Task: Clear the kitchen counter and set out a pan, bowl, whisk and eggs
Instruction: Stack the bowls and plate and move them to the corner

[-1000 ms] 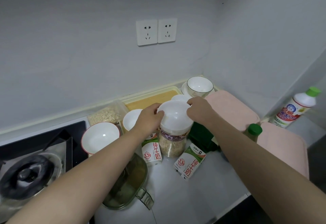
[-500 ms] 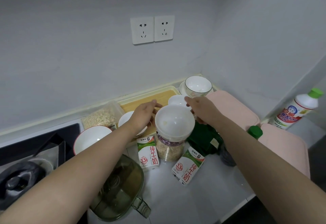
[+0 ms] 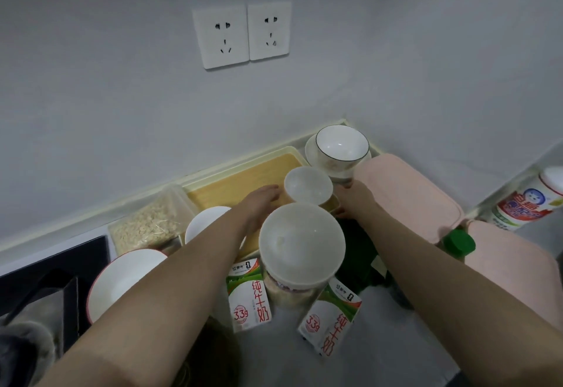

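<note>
Left hand (image 3: 259,204) flat on tray (image 3: 234,185); right hand (image 3: 355,196) grip unclear; cartons (image 3: 248,298) read "纯牛奶 3.3g".

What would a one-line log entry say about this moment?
left hand: over yellow tray, beside small white bowl | right hand: bowl's other side, grip unclear | counter: cluttered

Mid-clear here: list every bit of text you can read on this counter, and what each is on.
"纯牛奶": red, down the front of the left green-and-white milk carton.
"3.3g": in a red circle on that same carton.
"纯牛奶" and "3.3g": again on the right green-and-white milk carton.
Small logos at both cartons' tops: too small to read.
Red-and-blue label on the white plastic bottle: blurred, unreadable.
</note>
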The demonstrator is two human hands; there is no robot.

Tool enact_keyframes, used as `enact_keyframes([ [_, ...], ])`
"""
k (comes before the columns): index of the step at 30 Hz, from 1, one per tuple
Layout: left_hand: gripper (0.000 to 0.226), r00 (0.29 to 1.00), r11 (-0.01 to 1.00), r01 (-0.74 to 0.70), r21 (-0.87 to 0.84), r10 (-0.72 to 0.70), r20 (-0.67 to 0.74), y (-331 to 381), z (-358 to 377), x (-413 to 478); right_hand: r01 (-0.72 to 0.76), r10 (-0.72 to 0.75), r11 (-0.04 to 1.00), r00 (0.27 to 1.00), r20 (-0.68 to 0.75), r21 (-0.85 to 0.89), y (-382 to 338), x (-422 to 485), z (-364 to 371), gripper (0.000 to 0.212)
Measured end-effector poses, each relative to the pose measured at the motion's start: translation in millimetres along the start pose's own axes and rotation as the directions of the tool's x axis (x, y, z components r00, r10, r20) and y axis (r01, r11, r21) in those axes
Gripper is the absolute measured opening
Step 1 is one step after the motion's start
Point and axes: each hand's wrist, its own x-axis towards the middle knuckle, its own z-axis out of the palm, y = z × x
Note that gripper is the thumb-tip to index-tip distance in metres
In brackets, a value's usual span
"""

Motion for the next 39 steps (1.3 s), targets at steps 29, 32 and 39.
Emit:
enact_keyframes([
  [29, 0.043, 0.968, 0.969, -0.213, -0.123, 0.192, -0.163, 52, -9, 2, 0.461, -0.469, 0.883, 0.865, -0.179, -0.082, -81, -49, -12, 0.03],
  [32, 0.041, 0.948, 0.955, -0.274, -0.111, 0.248, -0.201, 65, -14, -25, 0.508, -0.499, 0.861, 0.835, -0.231, -0.022, -96, -74, -22, 0.029],
  [39, 0.024, 0.895, 0.93, -0.363, -0.052, 0.333, -0.296, 78, -18, -88, 0.552, -0.525, 0.832, 0.815, -0.246, 0.054, -112, -147, -46, 0.025],
])
